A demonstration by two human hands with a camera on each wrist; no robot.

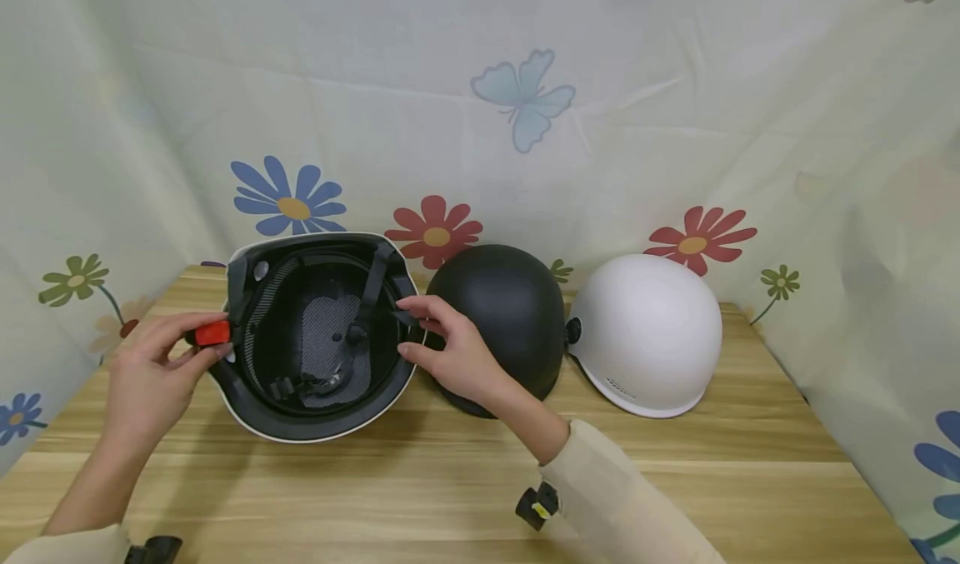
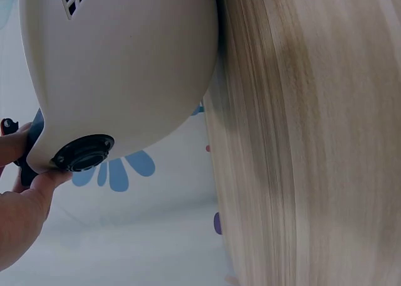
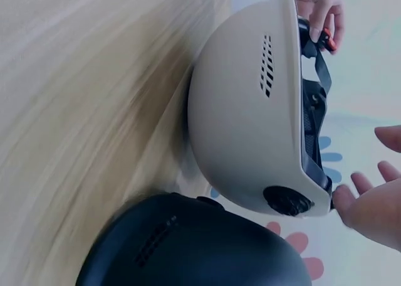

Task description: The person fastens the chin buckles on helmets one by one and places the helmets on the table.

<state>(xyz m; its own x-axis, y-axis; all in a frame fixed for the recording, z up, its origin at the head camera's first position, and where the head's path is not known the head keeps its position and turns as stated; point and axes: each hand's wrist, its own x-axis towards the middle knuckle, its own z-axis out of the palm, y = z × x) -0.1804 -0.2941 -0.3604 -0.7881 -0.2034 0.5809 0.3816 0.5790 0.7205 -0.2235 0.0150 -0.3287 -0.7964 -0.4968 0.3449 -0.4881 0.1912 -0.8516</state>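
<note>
A white helmet (image 1: 315,432) lies upturned, its black lining (image 1: 335,356) facing up. At its left rim my left hand (image 1: 153,368) pinches a red buckle (image 1: 213,332) between thumb and fingers. That hand (image 2: 25,204) sits beside a round black side disc (image 2: 84,153) in the left wrist view. My right hand (image 1: 457,351) is at the opposite rim, thumb and forefinger spread apart, with fingertips right at the edge. A black chin strap (image 1: 372,285) runs inside the helmet near it. In the right wrist view a fingertip of this hand (image 3: 376,204) touches the rim.
A black helmet (image 1: 502,322) stands dome up just right of the white one, partly behind my right hand. Farther right sits another white helmet (image 1: 648,331), dome up. All rest on a wooden table (image 1: 420,497) before a flowered cloth (image 1: 637,64).
</note>
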